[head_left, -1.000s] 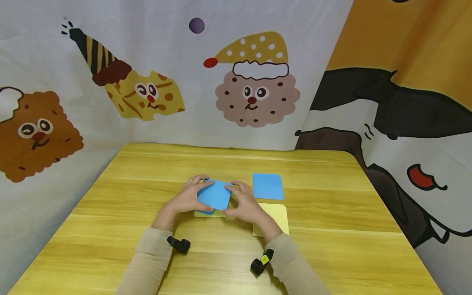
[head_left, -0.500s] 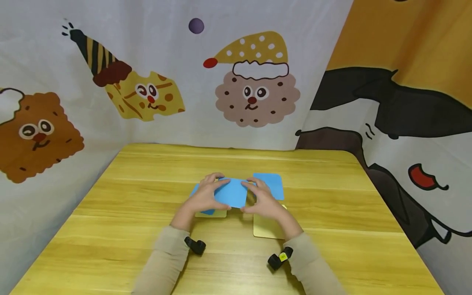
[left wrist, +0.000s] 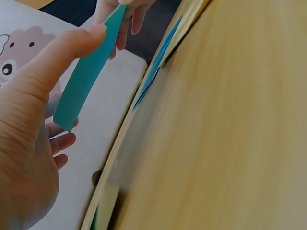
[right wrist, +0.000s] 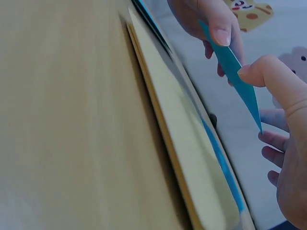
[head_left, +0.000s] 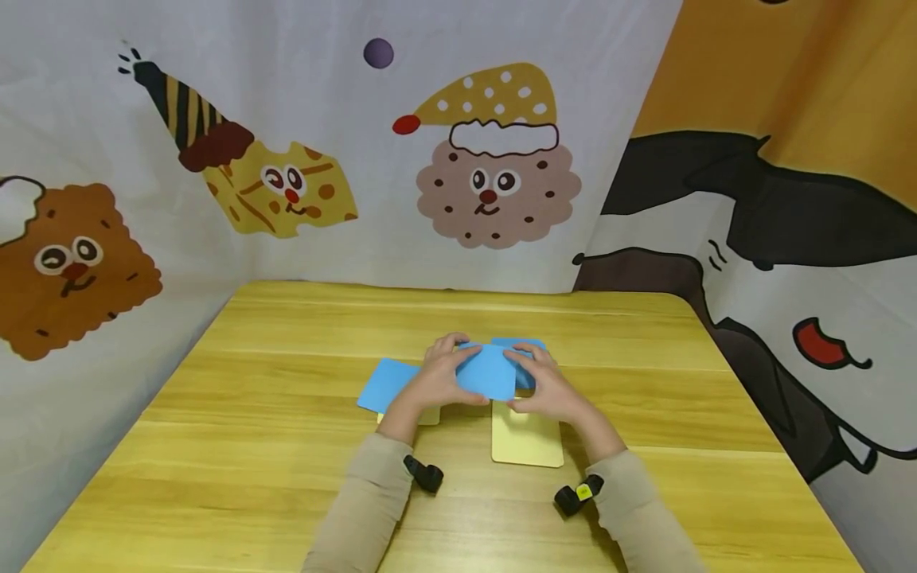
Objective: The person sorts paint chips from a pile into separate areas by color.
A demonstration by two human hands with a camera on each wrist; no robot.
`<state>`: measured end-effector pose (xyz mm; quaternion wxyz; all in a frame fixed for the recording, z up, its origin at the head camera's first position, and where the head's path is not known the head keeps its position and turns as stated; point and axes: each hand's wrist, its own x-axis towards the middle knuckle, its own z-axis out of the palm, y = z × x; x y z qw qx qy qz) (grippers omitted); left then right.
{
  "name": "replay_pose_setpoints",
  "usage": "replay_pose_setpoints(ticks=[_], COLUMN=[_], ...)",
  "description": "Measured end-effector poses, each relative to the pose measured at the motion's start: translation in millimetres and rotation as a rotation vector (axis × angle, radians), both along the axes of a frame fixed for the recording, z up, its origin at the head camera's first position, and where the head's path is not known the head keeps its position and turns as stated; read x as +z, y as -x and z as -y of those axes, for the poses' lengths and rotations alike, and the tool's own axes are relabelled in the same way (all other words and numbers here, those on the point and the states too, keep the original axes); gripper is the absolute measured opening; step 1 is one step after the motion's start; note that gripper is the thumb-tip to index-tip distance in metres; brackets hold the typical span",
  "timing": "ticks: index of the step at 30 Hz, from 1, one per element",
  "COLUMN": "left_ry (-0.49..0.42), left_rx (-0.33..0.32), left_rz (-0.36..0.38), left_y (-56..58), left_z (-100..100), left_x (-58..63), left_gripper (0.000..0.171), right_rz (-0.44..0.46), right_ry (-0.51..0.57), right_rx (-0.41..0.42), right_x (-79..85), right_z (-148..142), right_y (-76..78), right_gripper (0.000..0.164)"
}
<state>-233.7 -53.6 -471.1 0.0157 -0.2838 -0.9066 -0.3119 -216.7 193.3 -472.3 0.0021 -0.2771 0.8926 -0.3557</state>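
Both hands hold one blue square card [head_left: 487, 372] by its opposite sides, raised above the table. My left hand [head_left: 438, 380] pinches its left side between thumb and fingers, and my right hand [head_left: 552, 390] pinches the right side. Seen nearly edge-on in the left wrist view, the card [left wrist: 88, 72] is thin and slightly bent. Behind it another blue square [head_left: 526, 380] lies on the table, partly hidden. In front of that is a pale yellow square [head_left: 527, 434], which looks like a thick stack in the right wrist view. To the left, a blue sheet [head_left: 387, 384] overlaps a yellow one [head_left: 430, 415].
A wood-grain table [head_left: 251, 461] spreads under everything. Behind and around it hangs a white curtain [head_left: 301, 95] with cartoon prints. Black wrist cameras are strapped over both sleeves.
Both hands have carried the blue card rightward, from above the left sheets to in front of the back-right blue square. The blue sheet at the left has been uncovered.
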Motion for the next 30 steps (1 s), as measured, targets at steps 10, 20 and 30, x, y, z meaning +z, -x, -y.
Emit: replay_pose_setpoints(ticks=[10,20,30], left_ry=[-0.045,-0.077,0.035], left_rx=[0.053,0.07,0.047], left_rz=[0.01,0.052,0.106], left_y=[9.7,21.2,30.1], left_z=[-37.4,-58.1,-63.7], left_x=[-14.3,-27.4,-27.8], left_gripper=[0.096,0.097,0.093], right_rz=[-0.001,0.031,0.103], right_ry=[-0.031,-0.04,-0.034], right_rx=[-0.032,-0.042,-0.032], right_x=[-5.0,-12.5,-20.7], right_z=[-27.2,-43.4,-53.0], right_y=[11.5,27.4,40.3], right_gripper=[0.088,0.086,0.086])
